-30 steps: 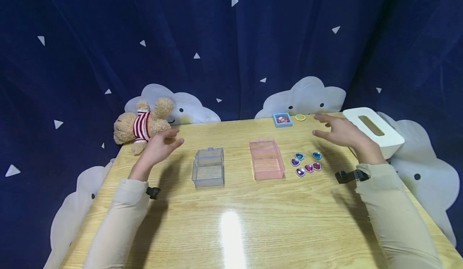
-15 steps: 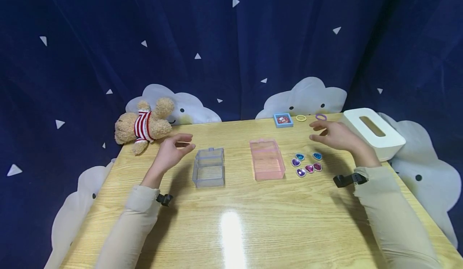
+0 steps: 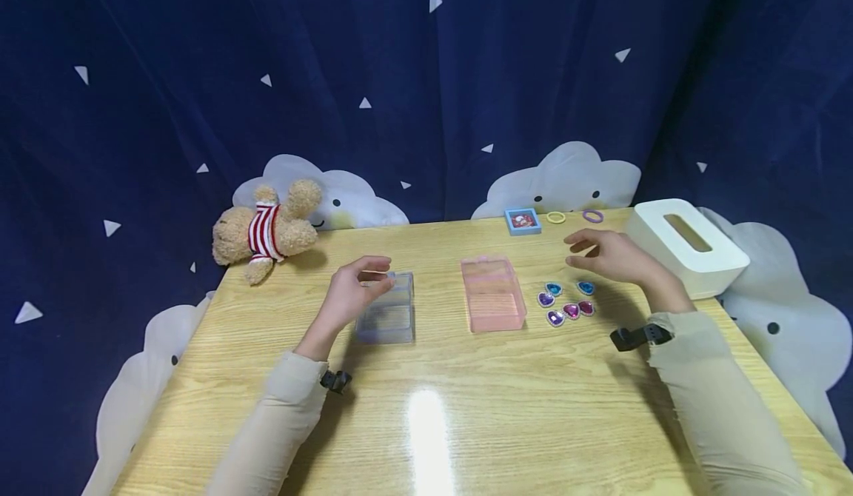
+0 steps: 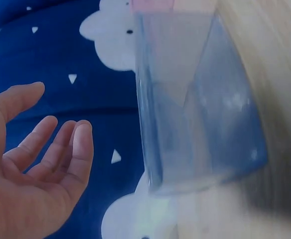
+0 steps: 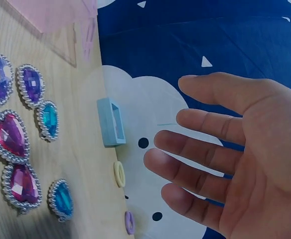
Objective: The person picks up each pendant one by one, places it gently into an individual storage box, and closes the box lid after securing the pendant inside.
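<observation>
Left hand (image 3: 351, 289) near bluish box (image 3: 397, 326); right hand (image 3: 614, 255) near gems (image 3: 571, 311)

On my head feed the left hand (image 3: 351, 289) overlaps the grey box (image 3: 395, 326), contact unclear; right hand (image 3: 609, 255) hangs near six jewels (image 3: 571, 311) and the tissue box (image 3: 723, 259). I've got the pink box (image 3: 494, 305) between grey box and jewels, blue frame (image 3: 523, 221), yellow ring (image 3: 556, 222) and purple ring (image 3: 592, 221) along the table's (image 3: 533, 407) back edge, teddy bear (image 3: 293, 237) lying far left.

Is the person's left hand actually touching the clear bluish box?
Apart: the left wrist view shows a strip of navy curtain between the left hand and the clear bluish box.
</observation>
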